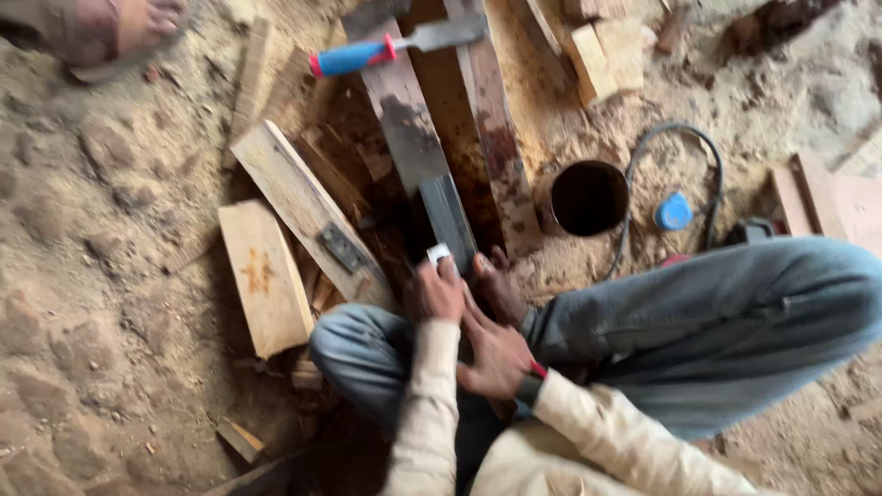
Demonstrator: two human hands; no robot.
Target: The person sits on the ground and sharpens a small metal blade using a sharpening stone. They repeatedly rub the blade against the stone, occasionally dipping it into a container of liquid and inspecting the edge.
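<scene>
I sit on the ground in blue jeans with cream sleeves. My left hand (437, 290) pinches a small white piece (439, 253) against the near end of a long dark wooden plank (418, 138). My right hand (496, 354) lies just below it, fingers spread flat by my lap, holding nothing that I can see. A bare foot (501, 285) rests on the plank's near end. A second reddish plank (491, 119) runs alongside the first.
A chisel with a blue and red handle (354, 57) lies across the planks at the top. Pale wood offcuts (265, 276) sit at left. A dark round tin (586, 196), a blue cap (673, 212) and a black cable (712, 174) are at right. Another person's foot (147, 18) shows top left.
</scene>
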